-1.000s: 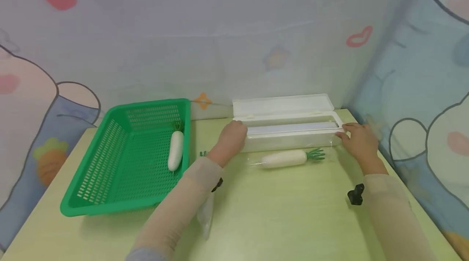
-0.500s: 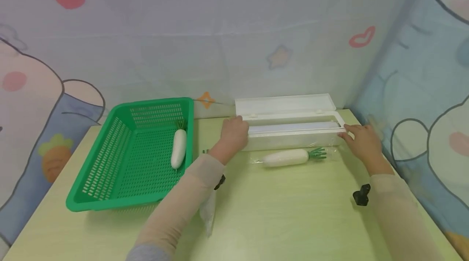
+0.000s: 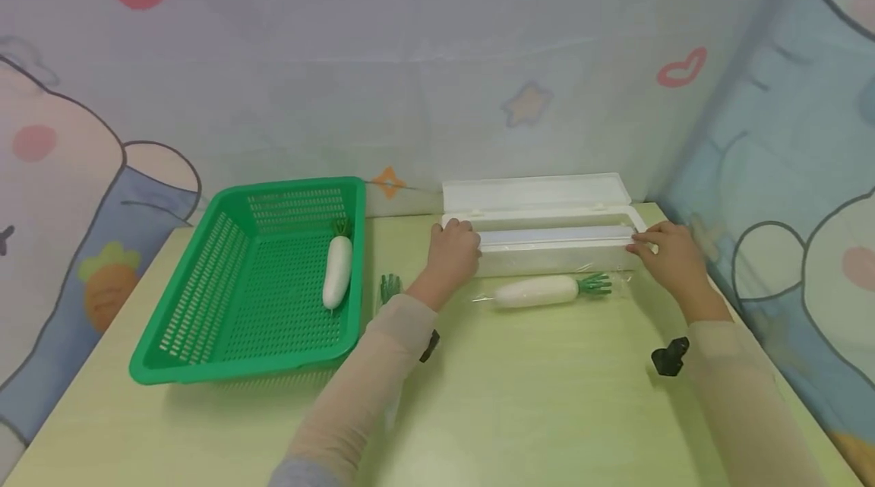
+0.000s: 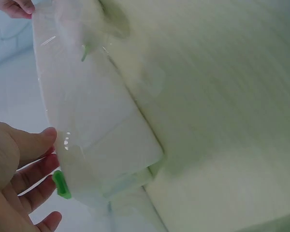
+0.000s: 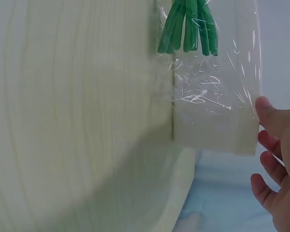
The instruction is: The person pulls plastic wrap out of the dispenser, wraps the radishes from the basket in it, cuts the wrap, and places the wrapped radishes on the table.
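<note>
A white cling film dispenser (image 3: pixel 547 257) lies at the back of the table with its lid (image 3: pixel 536 189) raised and a film roll (image 3: pixel 557 235) inside. Clear cling film (image 5: pixel 208 92) drapes down its front and covers a white radish (image 3: pixel 536 292) with green stalks. My left hand (image 3: pixel 454 253) pinches the film at the left part of the front edge. Close to its fingers sits a green slider (image 4: pixel 62 184). My right hand (image 3: pixel 673 259) pinches the film at the right end, thumb in front, with its other fingers loosely bent behind.
A green basket (image 3: pixel 249 371) stands on the left, holding one white radish (image 3: pixel 338 272). Green stalks (image 3: pixel 390 287) of another radish show beside my left forearm, which hides most of it. A cartoon-printed cloth (image 3: pixel 307 92) hangs right behind the table.
My left hand has shifted slightly right along the dispenser's front edge, uncovering its left corner. My right fingertips have moved a little left. The head view has also drifted slightly.
</note>
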A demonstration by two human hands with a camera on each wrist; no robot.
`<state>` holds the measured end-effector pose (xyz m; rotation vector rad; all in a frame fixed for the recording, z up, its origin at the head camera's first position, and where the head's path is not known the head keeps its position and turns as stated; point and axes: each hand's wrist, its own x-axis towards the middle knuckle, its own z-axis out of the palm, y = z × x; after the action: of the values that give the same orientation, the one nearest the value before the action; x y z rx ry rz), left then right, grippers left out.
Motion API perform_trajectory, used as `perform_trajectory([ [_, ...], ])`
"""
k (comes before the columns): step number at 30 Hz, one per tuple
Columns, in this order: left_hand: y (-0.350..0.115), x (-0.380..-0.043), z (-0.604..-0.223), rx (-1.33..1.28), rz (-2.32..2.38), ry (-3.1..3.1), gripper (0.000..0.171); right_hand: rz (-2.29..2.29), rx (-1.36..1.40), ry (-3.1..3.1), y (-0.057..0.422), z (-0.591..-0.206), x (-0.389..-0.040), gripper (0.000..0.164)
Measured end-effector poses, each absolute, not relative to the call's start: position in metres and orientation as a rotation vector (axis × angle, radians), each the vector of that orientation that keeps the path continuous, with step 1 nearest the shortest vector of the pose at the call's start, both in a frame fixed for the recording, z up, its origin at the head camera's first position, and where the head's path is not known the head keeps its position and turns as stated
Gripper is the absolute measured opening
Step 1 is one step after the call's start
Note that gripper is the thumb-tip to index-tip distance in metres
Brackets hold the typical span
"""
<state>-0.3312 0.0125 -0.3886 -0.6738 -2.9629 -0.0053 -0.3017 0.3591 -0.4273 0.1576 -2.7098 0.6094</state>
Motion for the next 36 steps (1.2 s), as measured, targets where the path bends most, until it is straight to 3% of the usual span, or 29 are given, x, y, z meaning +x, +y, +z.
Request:
perform_trajectory([
  [5,0.012,-0.332,-0.398,-0.677,-0.013,-2.916,0.016,0.622,0.161,-2.647,0.36,-0.434,-0.3,0.021],
  [14,0.01,-0.332,-0.403,-0.676,-0.04,-2.88,0.014,0.7,0.222,-2.602,0.361,-0.437,-0.292,0.013],
  [26,0.001,-0.328,-0.407,-0.725,-0.07,-2.742,0.014,0.8,0.218,-2.605,0.361,-0.439,-0.288,0.023],
  [36,-0.006,-0.294,-0.4,-0.795,-0.366,-2.713,0.01,0.881,0.233,-2.68,0.37,-0.431,-0.269,0.024],
])
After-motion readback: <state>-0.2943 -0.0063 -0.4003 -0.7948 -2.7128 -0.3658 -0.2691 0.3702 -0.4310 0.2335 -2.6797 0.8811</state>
